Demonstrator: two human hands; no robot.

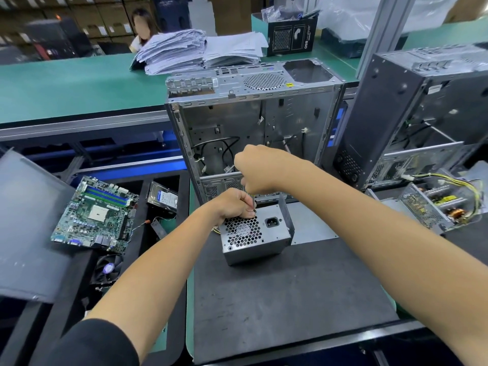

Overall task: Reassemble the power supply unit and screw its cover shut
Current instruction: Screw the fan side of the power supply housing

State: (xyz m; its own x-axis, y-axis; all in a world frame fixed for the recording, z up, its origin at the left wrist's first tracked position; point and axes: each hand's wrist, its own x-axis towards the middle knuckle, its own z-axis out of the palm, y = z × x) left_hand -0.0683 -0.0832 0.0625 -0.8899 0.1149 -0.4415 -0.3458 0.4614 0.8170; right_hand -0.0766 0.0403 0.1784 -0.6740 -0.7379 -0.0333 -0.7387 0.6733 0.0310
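Observation:
A grey metal power supply unit (pixel 257 237) stands on the black mat (pixel 290 299), its honeycomb fan grille and power socket facing up. My left hand (pixel 233 204) grips the unit's upper left corner, fingers pinched around the lower shaft of a screwdriver (pixel 254 203). My right hand (pixel 257 169) is curled over the screwdriver's handle directly above, holding it upright with the tip at the unit's top edge. The handle is hidden in my fist.
An empty open computer case (pixel 253 122) stands just behind the unit. A second case (pixel 412 112) and an opened power supply with wires (pixel 438 207) are at the right. A motherboard (pixel 96 215), hard drive (pixel 162 198) and fan (pixel 107 269) lie left. A person sits beyond the green bench.

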